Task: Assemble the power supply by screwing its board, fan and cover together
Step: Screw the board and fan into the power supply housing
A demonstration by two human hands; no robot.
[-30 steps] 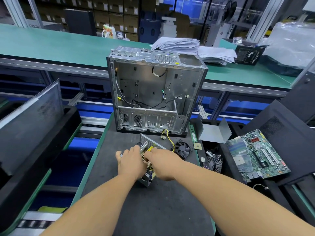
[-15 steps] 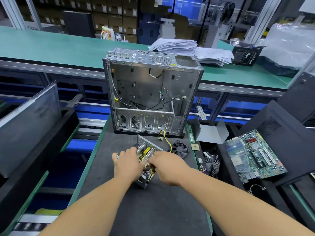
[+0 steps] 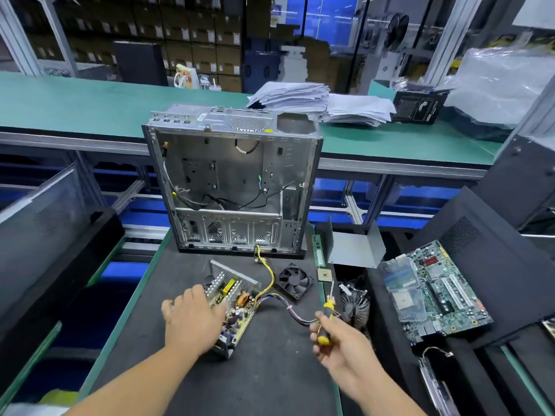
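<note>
Left hand: your left hand [image 3: 192,318] lies low in the frame, left of centre, fingers spread flat over the open power supply [image 3: 232,307], pressing rather than gripping, likely to keep it from sliding.
Power supply: it sits on the dark mat [image 3: 270,379] just in front of you, its circuit board [image 3: 237,310] exposed and its perforated metal wall standing at the far side; no cover is on it.
Right hand: your right hand [image 3: 336,340], lower right of centre, has its fingers curled round the yellow-and-black handle of a screwdriver [image 3: 326,318], shaft pointing up and away, clear of the board.
Cables: a yellow and black wire bundle [image 3: 288,307] trails from the board toward your right hand.
Fan: the black fan [image 3: 294,280] lies loose on the mat, just beyond the cables, near the supply but apart from it.
Cover: a bent grey metal sheet [image 3: 354,250] stands right of centre, beside the computer case [image 3: 234,181]; it may be the cover, I cannot be sure.
Progress: judging by the loose fan, the screwing is at an early stage.
</note>
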